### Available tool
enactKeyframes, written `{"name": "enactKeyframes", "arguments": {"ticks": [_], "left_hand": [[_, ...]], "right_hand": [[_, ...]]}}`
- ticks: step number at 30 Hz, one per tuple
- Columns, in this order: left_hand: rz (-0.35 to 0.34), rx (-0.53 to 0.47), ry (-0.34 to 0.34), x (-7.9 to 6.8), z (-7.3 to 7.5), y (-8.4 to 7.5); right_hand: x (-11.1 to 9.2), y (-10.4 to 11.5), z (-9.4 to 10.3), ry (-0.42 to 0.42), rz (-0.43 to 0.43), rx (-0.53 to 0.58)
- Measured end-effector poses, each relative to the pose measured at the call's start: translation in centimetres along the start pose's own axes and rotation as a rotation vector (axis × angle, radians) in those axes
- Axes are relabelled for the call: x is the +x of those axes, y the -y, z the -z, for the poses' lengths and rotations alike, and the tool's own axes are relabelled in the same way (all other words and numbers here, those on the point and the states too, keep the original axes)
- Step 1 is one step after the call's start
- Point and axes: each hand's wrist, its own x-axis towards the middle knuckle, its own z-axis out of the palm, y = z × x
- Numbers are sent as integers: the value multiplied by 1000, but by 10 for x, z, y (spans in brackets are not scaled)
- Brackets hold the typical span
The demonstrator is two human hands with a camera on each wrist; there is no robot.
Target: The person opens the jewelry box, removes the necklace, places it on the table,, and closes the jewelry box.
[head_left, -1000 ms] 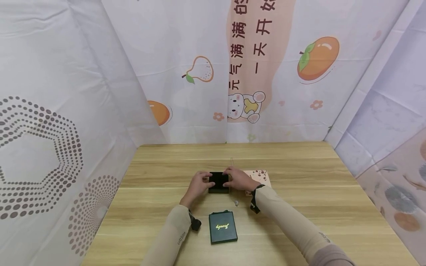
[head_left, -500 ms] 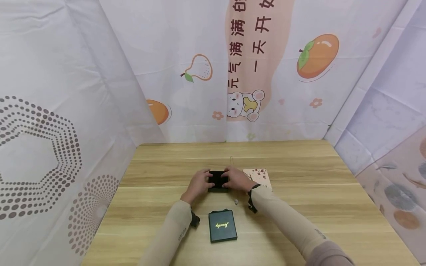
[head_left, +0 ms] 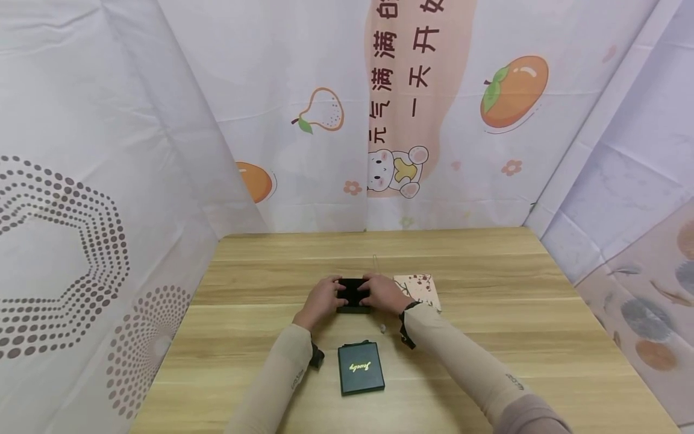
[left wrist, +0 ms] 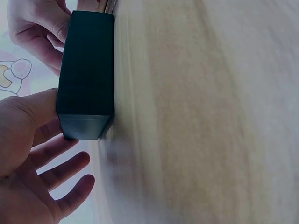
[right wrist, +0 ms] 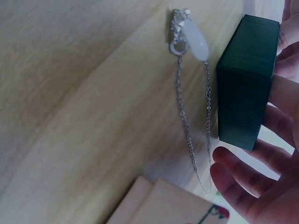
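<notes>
A dark green jewelry box base [head_left: 354, 310] stands on the table, its black lining [head_left: 353, 293] facing up. My left hand [head_left: 321, 298] holds its left end, with thumb and index finger at the top edge and the other fingers spread past the corner in the left wrist view. At the opposite end my right hand [head_left: 382, 292] grips the box, fingertips reaching over the lining. A silver necklace chain [right wrist: 181, 105] with a pale drop pendant [right wrist: 195, 39] lies beside the box, below my right hand. Nearer me lies a flat dark green lid [head_left: 361, 367] with gold "Jewelry" lettering.
A cream card-like piece with printed red blossoms [head_left: 425, 289] lies right of the box, partly behind my right wrist. The wooden table [head_left: 477, 253] ends at a printed curtain [head_left: 303, 205] at the back.
Both hands stay at the box ends. The right fingertips have come slightly further in over the black lining. The head view has shifted a little; lid, necklace and card keep their places.
</notes>
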Motion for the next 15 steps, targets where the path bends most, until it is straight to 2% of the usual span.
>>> {"name": "enactKeyframes", "arguments": {"ticks": [8, 15], "left_hand": [[-20, -9, -24, -1, 0, 1], [-36, -11, -36, -3, -1, 2]], "right_hand": [[3, 3, 0, 40, -76, 8], [1, 4, 0, 50, -95, 19]]}}
